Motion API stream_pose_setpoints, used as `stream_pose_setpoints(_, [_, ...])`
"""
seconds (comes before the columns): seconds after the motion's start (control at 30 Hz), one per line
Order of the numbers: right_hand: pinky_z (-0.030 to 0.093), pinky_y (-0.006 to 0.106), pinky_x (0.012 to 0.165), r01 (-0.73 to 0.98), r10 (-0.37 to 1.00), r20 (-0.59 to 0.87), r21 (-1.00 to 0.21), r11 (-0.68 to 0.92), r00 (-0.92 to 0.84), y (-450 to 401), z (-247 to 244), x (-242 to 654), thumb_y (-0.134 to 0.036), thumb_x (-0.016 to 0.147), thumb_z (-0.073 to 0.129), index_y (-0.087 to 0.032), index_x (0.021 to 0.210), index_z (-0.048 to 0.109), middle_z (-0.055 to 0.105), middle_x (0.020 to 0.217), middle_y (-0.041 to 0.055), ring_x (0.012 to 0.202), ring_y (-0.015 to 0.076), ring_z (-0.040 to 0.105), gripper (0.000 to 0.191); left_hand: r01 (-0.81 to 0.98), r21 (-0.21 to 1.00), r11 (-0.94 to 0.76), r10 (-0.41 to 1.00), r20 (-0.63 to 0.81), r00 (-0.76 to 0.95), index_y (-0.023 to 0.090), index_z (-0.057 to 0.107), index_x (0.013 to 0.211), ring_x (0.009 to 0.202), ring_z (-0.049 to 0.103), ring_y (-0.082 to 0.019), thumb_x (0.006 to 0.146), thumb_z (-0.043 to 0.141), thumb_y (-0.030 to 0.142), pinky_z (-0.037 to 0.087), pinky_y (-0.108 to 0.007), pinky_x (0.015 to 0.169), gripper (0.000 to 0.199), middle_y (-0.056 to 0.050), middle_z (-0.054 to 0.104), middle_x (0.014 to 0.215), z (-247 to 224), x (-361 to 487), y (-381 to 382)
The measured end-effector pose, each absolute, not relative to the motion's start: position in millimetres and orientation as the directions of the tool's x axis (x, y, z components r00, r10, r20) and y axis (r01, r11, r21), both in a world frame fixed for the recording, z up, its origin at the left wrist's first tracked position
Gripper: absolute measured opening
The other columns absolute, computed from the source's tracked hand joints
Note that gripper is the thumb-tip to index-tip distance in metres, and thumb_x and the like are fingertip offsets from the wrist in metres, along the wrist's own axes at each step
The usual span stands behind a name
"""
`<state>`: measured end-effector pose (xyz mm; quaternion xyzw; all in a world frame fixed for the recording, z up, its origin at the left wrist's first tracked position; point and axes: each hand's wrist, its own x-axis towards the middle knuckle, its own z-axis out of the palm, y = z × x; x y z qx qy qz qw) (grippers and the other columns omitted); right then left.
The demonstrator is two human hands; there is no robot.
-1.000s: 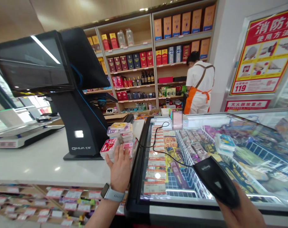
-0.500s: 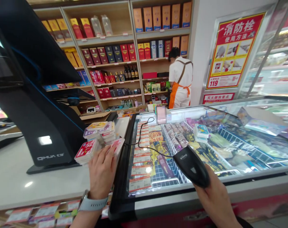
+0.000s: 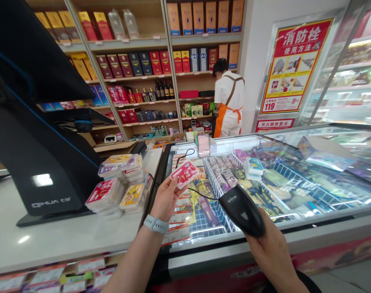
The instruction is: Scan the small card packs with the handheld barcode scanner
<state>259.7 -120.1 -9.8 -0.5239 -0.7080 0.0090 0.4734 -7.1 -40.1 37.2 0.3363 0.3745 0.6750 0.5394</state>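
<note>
A flat red-and-white packet is pinched by its near edge in my left hand, above the left end of the glass-topped freezer. My right hand is wrapped round the handle of a black barcode scanner, whose head points up and left toward the packet. A black cable runs from the scanner leftward, passing behind the packet. On the counter to the left stand stacks of similar flat packs: a red-topped stack, a yellow-topped stack and a purple-and-yellow stack behind them.
The freezer holds wire baskets of frozen goods. A small stack of blue-topped packs and an open carton lie on its glass. A dark checkout terminal stands on the white counter. A person in an orange apron faces the shelves.
My left hand has moved from the stacks on the counter, rightward over the freezer, with the red packet lifted in it. The right hand still holds the scanner in much the same place.
</note>
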Motion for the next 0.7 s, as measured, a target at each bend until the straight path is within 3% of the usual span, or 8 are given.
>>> stream_pose_setpoints(0.2, [0.052,0.032,0.069,0.760,0.742,0.670,-0.476,0.442,-0.011,-122,-4,259,-0.024,0.085,0.045,-0.022,0.116,0.050,0.065,0.093,0.0058,0.082,0.0223,0.066,0.031,-0.525,0.848,-0.075,0.996,0.037,-0.083,0.014,0.065,0.098,0.099,0.064,-0.017,0.065,0.077,0.020,0.047,-0.034,0.096,0.035,-0.008,0.069,0.107,22,14,-19])
stream_pose_setpoints(0.5, [0.051,0.033,0.070,0.775,0.759,0.650,-0.464,0.428,-0.030,-123,-5,259,-0.028,0.087,0.046,-0.023,0.118,0.049,0.065,0.094,0.0061,0.081,0.0224,0.065,0.032,-0.487,0.868,-0.099,0.988,0.027,-0.152,0.017,0.063,0.092,0.084,0.064,-0.010,0.062,0.077,0.016,0.047,-0.026,0.086,0.033,0.000,0.069,0.093,1,-1,-18])
stream_pose_setpoints(0.7, [0.051,0.032,0.069,0.773,0.751,0.659,-0.458,0.438,-0.035,-123,-3,258,-0.027,0.087,0.047,-0.023,0.118,0.048,0.065,0.096,0.0064,0.084,0.0230,0.066,0.032,-0.541,0.834,-0.104,0.991,0.039,-0.129,0.016,0.064,0.085,0.096,0.067,-0.017,0.063,0.078,0.015,0.046,-0.036,0.099,0.026,-0.004,0.069,0.106,1,1,-20])
